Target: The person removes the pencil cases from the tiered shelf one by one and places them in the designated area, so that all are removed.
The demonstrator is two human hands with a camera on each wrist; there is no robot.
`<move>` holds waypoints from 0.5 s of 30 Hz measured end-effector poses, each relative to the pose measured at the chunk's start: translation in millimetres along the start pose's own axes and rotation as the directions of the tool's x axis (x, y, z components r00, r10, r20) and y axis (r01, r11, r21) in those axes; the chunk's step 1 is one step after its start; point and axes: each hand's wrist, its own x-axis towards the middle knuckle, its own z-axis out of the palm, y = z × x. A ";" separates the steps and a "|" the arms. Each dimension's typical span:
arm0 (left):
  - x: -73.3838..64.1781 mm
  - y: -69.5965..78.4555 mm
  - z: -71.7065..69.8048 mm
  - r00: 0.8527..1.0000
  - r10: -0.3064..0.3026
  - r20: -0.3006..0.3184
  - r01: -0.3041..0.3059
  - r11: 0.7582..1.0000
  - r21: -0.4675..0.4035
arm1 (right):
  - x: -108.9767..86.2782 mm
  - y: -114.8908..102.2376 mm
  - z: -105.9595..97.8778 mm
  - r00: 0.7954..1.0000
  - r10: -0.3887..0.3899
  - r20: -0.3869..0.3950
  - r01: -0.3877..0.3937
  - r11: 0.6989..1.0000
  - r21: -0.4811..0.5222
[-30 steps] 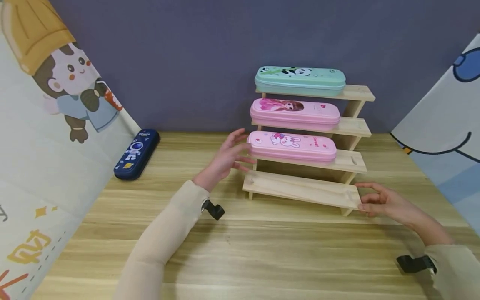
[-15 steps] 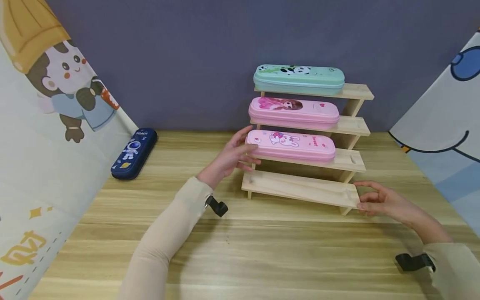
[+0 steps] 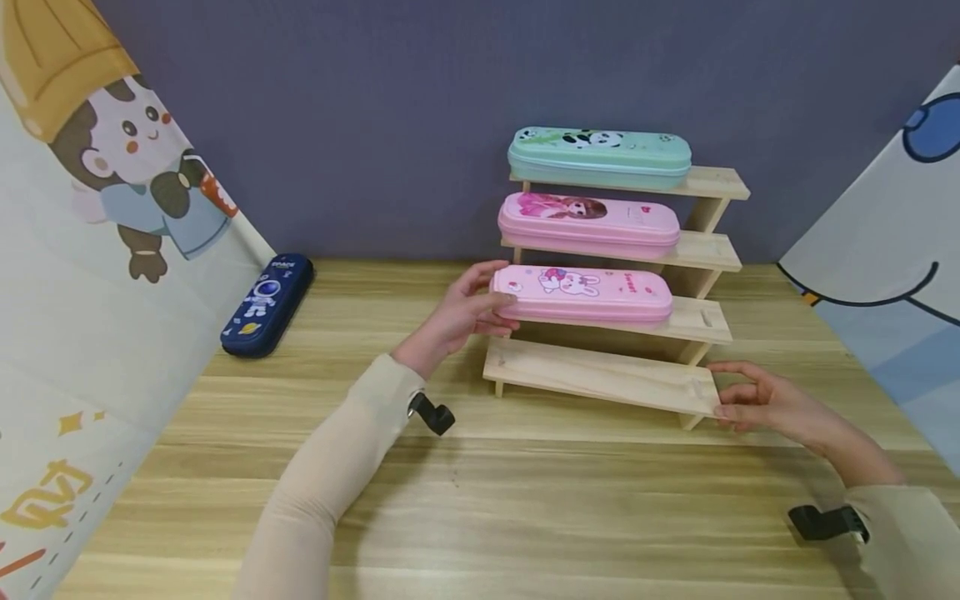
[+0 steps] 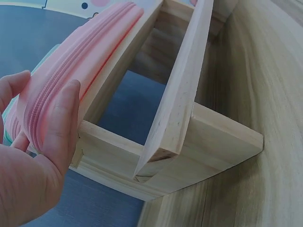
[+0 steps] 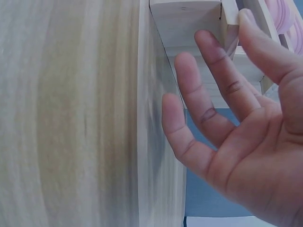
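Note:
My left hand grips the left end of a pink pencil case with a bunny print, its thumb on the near side. In the left wrist view, that case's zipped edge lies between thumb and fingers. The case lies on the second-lowest step of a wooden stepped rack. My right hand holds the right end of the lowest step. In the right wrist view, the thumb meets the plank's end, and several other fingers are loosely bent below it.
A pink case with a girl print lies on the step above, and a mint panda case on the top step. A navy astronaut case lies at the table's left, beside a printed cloth. A dark wall stands behind.
My left hand has moved right onto the bunny case and taken hold of its left end. That end has shifted slightly towards me. The right hand stays on the lowest step.

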 end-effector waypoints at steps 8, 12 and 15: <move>-3.8 -1.5 -1.6 0.999 0.041 -0.017 -0.041 0.999 -0.016 | -0.9 0.2 0.4 1.000 -0.013 -0.005 0.013 1.000 0.010; -7.1 -2.0 -3.2 0.998 0.044 -0.032 -0.045 0.999 -0.013 | -1.4 0.4 0.8 1.000 0.000 -0.004 0.000 1.000 0.018; -9.9 -1.9 -5.6 0.997 0.054 -0.047 -0.054 0.999 0.000 | -1.1 0.1 0.8 1.000 -0.007 -0.006 0.007 1.000 0.012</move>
